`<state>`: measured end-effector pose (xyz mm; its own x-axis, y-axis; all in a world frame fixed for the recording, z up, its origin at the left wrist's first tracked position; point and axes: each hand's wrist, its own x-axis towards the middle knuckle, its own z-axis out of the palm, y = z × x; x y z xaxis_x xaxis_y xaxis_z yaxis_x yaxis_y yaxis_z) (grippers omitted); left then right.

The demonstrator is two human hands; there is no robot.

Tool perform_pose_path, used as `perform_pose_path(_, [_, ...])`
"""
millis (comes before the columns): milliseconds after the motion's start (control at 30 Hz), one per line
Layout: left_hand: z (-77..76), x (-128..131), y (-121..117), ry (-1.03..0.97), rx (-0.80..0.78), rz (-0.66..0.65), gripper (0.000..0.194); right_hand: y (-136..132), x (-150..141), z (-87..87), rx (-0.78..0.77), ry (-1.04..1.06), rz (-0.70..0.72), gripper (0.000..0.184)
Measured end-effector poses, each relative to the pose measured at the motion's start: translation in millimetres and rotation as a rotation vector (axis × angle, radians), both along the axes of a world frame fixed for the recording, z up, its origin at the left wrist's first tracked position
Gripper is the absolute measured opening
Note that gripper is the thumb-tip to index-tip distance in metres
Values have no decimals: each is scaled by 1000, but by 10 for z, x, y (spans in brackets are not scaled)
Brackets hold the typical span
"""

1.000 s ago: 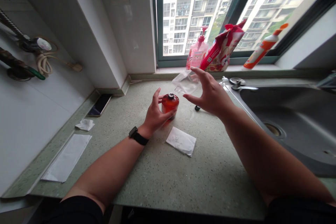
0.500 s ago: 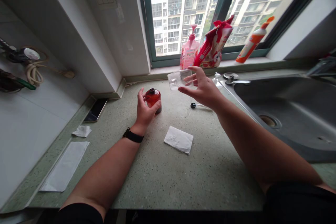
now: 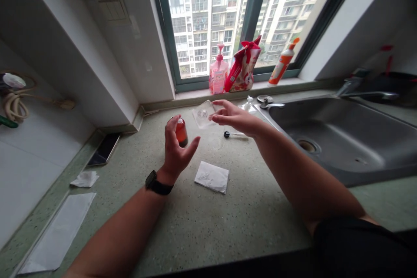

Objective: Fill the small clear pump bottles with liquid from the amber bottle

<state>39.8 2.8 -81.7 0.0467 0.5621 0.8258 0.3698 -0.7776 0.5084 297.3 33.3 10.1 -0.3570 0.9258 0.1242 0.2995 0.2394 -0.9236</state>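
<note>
My right hand (image 3: 233, 117) grips a clear plastic bottle (image 3: 204, 114) by its right end, holding it tilted above the counter; its round neck shows. An amber bottle (image 3: 181, 134) stands upright on the counter beside my left hand (image 3: 176, 150). The left fingers reach along the bottle's left side and over part of its top, while the thumb is spread away from it. Whether those fingers touch the bottle I cannot tell. Below the right hand lies a black cap with a clear stem (image 3: 227, 134). A folded white tissue (image 3: 212, 177) lies nearer to me.
A white pump head (image 3: 248, 103) lies by the sink (image 3: 329, 173). On the sill stand a pink pump bottle (image 3: 218, 76), a red bag (image 3: 243, 67) and an orange-and-white bottle (image 3: 282, 67). A phone (image 3: 104, 150), crumpled tissue (image 3: 84, 179) and white sheet (image 3: 60, 234) lie left.
My left thumb has come away from the amber bottle, and that hand has opened. The clear bottle has tilted in my right hand. The whole view has shifted to the right.
</note>
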Motion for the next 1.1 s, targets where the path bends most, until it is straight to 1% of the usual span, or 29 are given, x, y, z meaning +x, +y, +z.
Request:
perform_pose_path(100, [-54, 96, -61, -4, -85, -113, 98, -48, 111, 31, -105, -14, 134, 79])
perform_pose_path(167, [-81, 133, -92, -14, -151, -155, 101, -92, 174, -13, -168, 27, 191, 77])
perform_pose_path(200, [-86, 143, -108, -11, -181, -170, 99, -118, 196, -63, -195, 57, 208, 77])
perform_pose_path(300, [-80, 154, -152, 49, -257, -206, 88, -214, 215, -313, -264, 147, 222, 80])
perform_pose_path(400, [-88, 149, -177, 133, -309, -229, 74, -304, 198, -613, -294, 196, 180, 80])
perform_pose_path(467, [-116, 138, -173, 175, -326, -222, 69, -325, 220, -767, -252, 178, 153, 87])
perform_pose_path(533, [-154, 119, -154, 205, -344, -191, 68, -296, 307, -855, -139, 128, 86, 91])
perform_pose_path(567, [-173, 107, -140, 221, -357, -170, 68, -265, 378, -876, -59, 89, 17, 88])
perform_pose_path(633, [-204, 83, -113, 256, -386, -127, 67, -189, 562, -891, 139, -35, -200, 76])
perform_pose_path(667, [-215, 73, -101, 279, -398, -108, 66, -150, 663, -892, 244, -131, -302, 69])
perform_pose_path(700, [-223, 65, -92, 306, -405, -90, 65, -117, 761, -893, 334, -243, -367, 60])
perform_pose_path(733, [-228, 59, -87, 335, -410, -74, 65, -91, 849, -897, 395, -363, -394, 50])
perform_pose_path(800, [-229, 58, -89, 383, -412, -48, 66, -61, 980, -916, 435, -584, -377, 36])
perform_pose_path(833, [-227, 61, -95, 403, -412, -39, 68, -54, 1019, -931, 422, -671, -353, 32])
perform_pose_path(900, [-219, 70, -111, 431, -404, -21, 71, -48, 1053, -971, 374, -787, -305, 31])
perform_pose_path(1000, [-206, 82, -131, 463, -395, -13, 72, -38, 1041, -1037, 329, -848, -255, 30])
perform_pose_path(1100, [-197, 88, -136, 483, -407, -25, 69, -21, 1029, -1086, 324, -839, -246, 21])
